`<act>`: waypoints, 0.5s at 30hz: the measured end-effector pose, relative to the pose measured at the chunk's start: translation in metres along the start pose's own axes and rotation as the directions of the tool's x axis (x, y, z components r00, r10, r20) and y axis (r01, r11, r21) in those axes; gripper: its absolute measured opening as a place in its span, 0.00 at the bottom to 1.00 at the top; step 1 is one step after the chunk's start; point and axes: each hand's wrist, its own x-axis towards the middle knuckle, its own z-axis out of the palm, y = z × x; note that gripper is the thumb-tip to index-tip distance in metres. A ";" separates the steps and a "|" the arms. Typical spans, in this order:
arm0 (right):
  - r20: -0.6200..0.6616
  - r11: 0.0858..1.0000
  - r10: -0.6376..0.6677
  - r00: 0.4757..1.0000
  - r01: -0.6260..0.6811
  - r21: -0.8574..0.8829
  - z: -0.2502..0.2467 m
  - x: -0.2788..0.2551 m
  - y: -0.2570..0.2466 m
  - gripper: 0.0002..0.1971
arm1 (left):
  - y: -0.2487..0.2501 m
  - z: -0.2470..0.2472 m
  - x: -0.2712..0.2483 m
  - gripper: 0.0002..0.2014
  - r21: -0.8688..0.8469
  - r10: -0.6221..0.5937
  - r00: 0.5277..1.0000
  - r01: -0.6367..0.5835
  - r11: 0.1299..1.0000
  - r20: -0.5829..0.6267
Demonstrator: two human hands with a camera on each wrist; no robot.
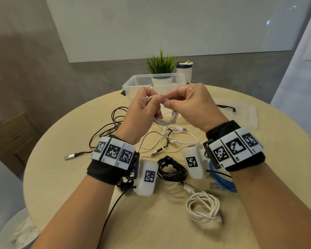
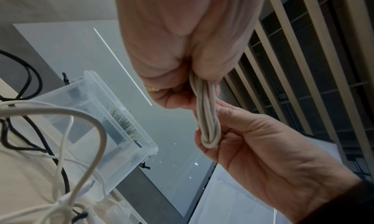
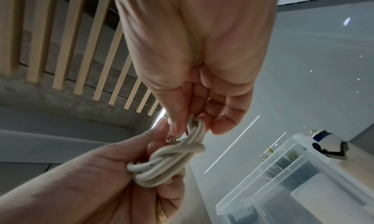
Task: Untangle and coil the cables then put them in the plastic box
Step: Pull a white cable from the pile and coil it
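Off-white cable coil (image 1: 166, 115) is held in the air between both hands, above the round wooden table (image 1: 65, 177) and just in front of the clear plastic box (image 1: 131, 83). Its upper turns are hidden inside the fingers; only the lower loop hangs in sight in the head view. One plug end juts out behind the left hand, too small to identify.

Left hand (image 1: 142, 112): raised, fingers curled round the bundled turns, thumb laid over them; the grasp is firm on the coil. Right hand (image 1: 190, 105): raised opposite, thumb and fingertips pinching the same bundle at its top, so both hands are closed on it. The right wrist view shows one turn wrapped crosswise round the bundle.

Box interior is hard to read: through its walls show a potted plant (image 1: 161, 66) and a white tumbler (image 1: 184, 71), both standing behind it. The box lid (image 1: 244, 115) lies to the right, partly washed out.

On the table, a loose tangle of black and white cables (image 1: 160, 139) lies beneath the hands. Nearer the body lie a coiled black cable (image 1: 171, 168), a coiled white cable (image 1: 203, 207), and a blue cable (image 1: 221, 180) largely hidden by the right wristband.
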 end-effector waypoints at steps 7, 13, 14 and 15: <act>0.009 0.999 0.010 1.000 -0.010 -0.048 -0.001 0.000 0.001 0.07 | 0.000 -0.002 -0.001 0.02 -0.002 -0.003 0.998 0.003 1.000 0.061; 0.029 0.998 0.007 1.000 -0.006 -0.055 0.000 -0.001 -0.001 0.04 | 0.001 -0.001 -0.002 0.05 0.061 0.035 0.999 -0.036 0.997 0.022; 0.033 0.999 0.013 0.999 -0.012 -0.042 0.000 -0.001 -0.001 0.04 | 0.002 -0.001 -0.002 0.06 0.067 0.045 0.999 -0.046 0.997 0.017; 0.039 0.999 0.019 0.999 -0.018 -0.033 0.000 -0.001 0.000 0.03 | 0.002 -0.001 -0.002 0.06 0.072 0.052 0.999 -0.053 0.996 0.014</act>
